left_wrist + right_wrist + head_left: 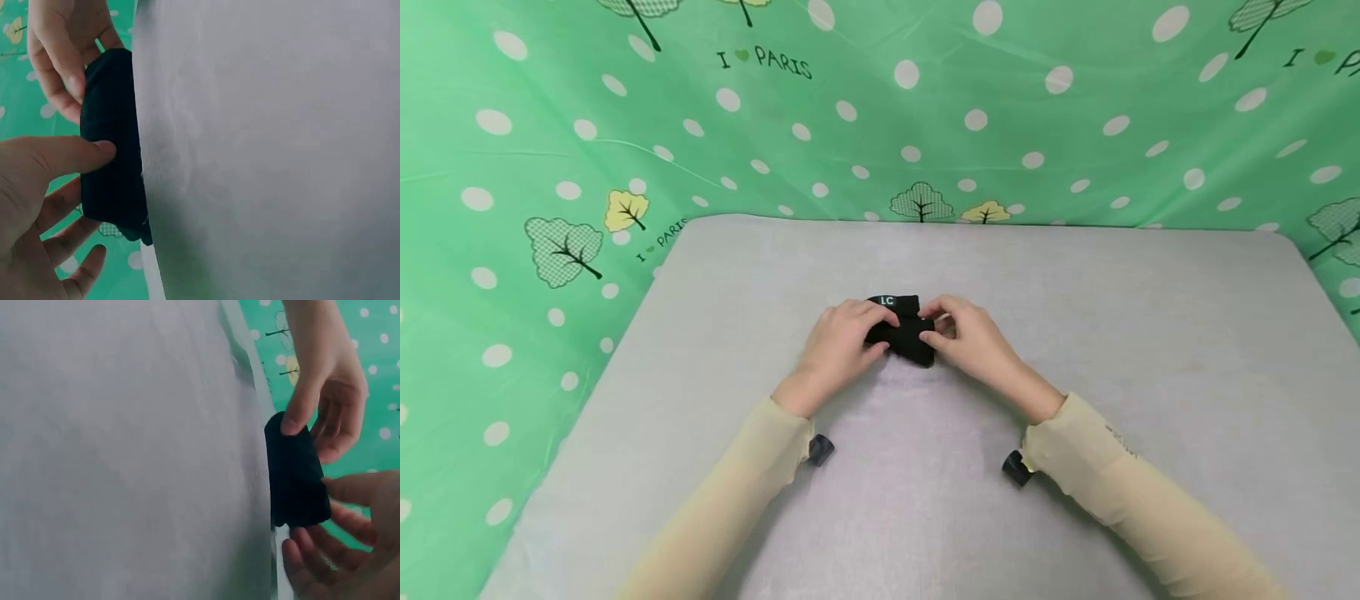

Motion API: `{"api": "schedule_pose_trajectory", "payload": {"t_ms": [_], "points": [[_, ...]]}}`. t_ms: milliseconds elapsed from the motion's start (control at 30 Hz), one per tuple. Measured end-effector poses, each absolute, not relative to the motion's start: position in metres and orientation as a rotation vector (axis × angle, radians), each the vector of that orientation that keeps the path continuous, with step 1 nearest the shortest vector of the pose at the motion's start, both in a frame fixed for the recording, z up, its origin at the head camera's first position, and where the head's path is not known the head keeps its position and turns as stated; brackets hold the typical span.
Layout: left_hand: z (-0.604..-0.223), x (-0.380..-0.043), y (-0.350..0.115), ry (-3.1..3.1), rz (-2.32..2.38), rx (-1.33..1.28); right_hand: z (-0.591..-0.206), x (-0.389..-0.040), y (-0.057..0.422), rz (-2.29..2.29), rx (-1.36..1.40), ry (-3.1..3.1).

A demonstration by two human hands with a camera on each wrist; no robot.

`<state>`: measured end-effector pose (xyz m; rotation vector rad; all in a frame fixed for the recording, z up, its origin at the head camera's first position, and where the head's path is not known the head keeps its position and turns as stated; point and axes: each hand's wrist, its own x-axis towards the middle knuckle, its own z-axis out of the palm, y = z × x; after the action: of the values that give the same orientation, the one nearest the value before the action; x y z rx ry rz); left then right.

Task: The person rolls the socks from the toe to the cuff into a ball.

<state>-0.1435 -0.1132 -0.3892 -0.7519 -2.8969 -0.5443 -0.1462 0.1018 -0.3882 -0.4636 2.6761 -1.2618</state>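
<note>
A folded black cloth bundle (910, 343) lies on the grey tabletop, with pale "LC" lettering on the flap at its far side. My left hand (844, 343) grips its left end, the thumb on the near side and fingers over the top. At the right end, my right hand (973, 340) pinches the edge between thumb and fingers. The left wrist view shows my left thumb (94, 155) pressed flat against the rolled cloth (112, 194). In the right wrist view, my right thumb (340, 485) touches the lower corner, and several fingers curve beneath that end.
The grey tabletop (925, 500) extends around both arms. Behind and to the left hangs a green curtain (865, 92) with white dots and printed trees. Small dark devices stick out under the left cuff (822, 450) and the right cuff (1017, 468).
</note>
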Motion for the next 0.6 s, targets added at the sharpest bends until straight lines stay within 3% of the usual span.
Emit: {"api": "schedule_pose_trajectory", "payload": {"t_ms": [233, 600], "points": [[-0.387, -0.152, -0.113, -2.935, -0.612, -0.695, -0.391, -0.143, 0.095, -1.121, -0.664, 2.845], [-0.383, -0.162, -0.11, -2.949, -0.586, -0.635, -0.385, -0.155, 0.093, -0.939, -0.655, 2.942]]}}
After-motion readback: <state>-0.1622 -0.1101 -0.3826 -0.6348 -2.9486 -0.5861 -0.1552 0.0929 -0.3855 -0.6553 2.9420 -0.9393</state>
